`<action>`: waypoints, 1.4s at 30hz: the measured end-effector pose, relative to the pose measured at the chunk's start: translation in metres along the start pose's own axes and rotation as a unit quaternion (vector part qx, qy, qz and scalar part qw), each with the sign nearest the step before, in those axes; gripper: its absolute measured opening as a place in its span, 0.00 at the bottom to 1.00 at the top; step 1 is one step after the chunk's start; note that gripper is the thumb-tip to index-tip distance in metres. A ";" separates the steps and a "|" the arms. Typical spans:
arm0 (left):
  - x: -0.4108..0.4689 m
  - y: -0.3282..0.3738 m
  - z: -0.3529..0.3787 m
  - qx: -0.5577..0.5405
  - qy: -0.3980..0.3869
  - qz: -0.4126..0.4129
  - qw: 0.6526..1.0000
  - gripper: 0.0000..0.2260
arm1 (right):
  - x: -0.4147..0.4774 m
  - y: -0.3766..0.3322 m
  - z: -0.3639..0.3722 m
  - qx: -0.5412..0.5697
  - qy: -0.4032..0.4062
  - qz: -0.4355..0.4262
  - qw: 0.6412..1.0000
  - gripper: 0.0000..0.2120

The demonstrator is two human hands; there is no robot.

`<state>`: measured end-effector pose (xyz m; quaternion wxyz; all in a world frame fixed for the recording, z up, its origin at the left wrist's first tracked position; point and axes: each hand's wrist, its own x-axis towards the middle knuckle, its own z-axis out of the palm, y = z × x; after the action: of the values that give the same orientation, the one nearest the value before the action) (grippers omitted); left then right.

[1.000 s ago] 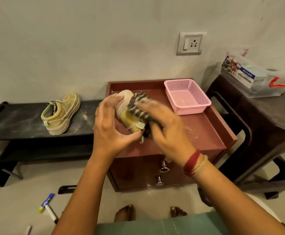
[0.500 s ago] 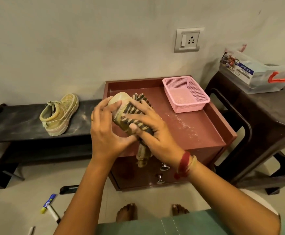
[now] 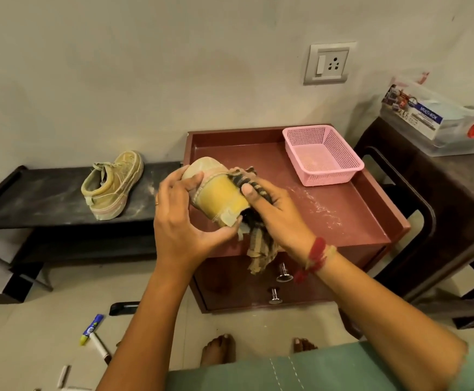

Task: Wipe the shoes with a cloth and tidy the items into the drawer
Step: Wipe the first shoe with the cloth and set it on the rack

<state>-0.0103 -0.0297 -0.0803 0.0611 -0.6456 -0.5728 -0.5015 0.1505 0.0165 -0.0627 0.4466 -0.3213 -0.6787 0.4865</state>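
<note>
The left hand (image 3: 185, 221) wraps the small yellow shoe (image 3: 219, 196) at toe and sole; the right hand (image 3: 275, 213) clutches the limp striped cloth (image 3: 258, 249) against its side, above the cabinet top's (image 3: 357, 215) left edge. The shoe looks light and fairly stiff, so the sole seems the surest hold. The second shoe (image 3: 114, 184) lies at the black bench's (image 3: 32, 198) right end.

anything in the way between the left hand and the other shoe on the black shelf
Nothing visible does. The other shoe sits alone on the black shelf, with open space between it and the left hand. That hand, though, is gripping the shoe being wiped.
</note>
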 end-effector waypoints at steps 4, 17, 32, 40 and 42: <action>0.002 -0.006 -0.004 -0.004 0.009 -0.023 1.000 0.36 | -0.007 0.003 0.008 -0.049 -0.051 -0.029 0.997 0.18; 0.000 -0.015 -0.010 -0.020 0.031 -0.059 0.998 0.35 | -0.009 0.006 0.014 -0.020 -0.043 -0.006 0.999 0.18; -0.004 -0.018 -0.020 0.004 0.018 -0.085 0.996 0.37 | 0.018 0.039 -0.002 -0.019 0.085 0.149 0.985 0.19; -0.012 -0.017 -0.007 -0.012 -0.043 -0.119 0.992 0.37 | 0.000 0.008 0.032 -0.145 -0.018 -0.021 0.989 0.18; -0.012 -0.022 -0.010 -0.014 -0.072 -0.111 0.991 0.40 | 0.001 0.023 0.029 -0.236 -0.075 -0.055 0.967 0.20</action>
<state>-0.0320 -0.0365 -0.0953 -0.0453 -0.6131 -0.6368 -0.4654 0.1234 0.0136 -0.0877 0.3318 -0.3427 -0.8225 0.3098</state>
